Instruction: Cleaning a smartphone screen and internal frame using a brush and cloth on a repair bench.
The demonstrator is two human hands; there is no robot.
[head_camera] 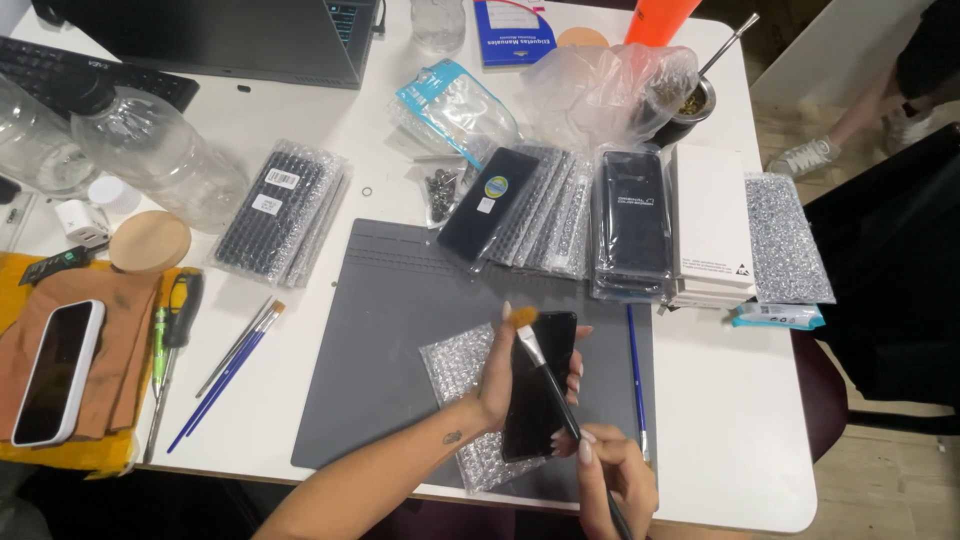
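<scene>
My left hand (pixel 500 385) holds a black phone screen (pixel 537 385) flat over the grey work mat (pixel 380 330), fingers wrapped around its edges. My right hand (pixel 612 475) grips a thin paintbrush (pixel 545 365) whose orange bristle tip rests near the screen's top left corner. A bubble-wrap pouch (pixel 455 370) lies on the mat under my left hand and the screen.
Bubble-wrapped black screens lie in stacks above the mat (pixel 280 210), (pixel 530 205), (pixel 632 222), beside white boxes (pixel 712 225). Two brushes (pixel 235 365) and screwdrivers (pixel 170 340) lie left of the mat, a blue brush (pixel 636 370) on its right. A white-cased phone (pixel 55 370) rests on brown cloth, with a laptop (pixel 250 40) and plastic bottle (pixel 160 160) behind.
</scene>
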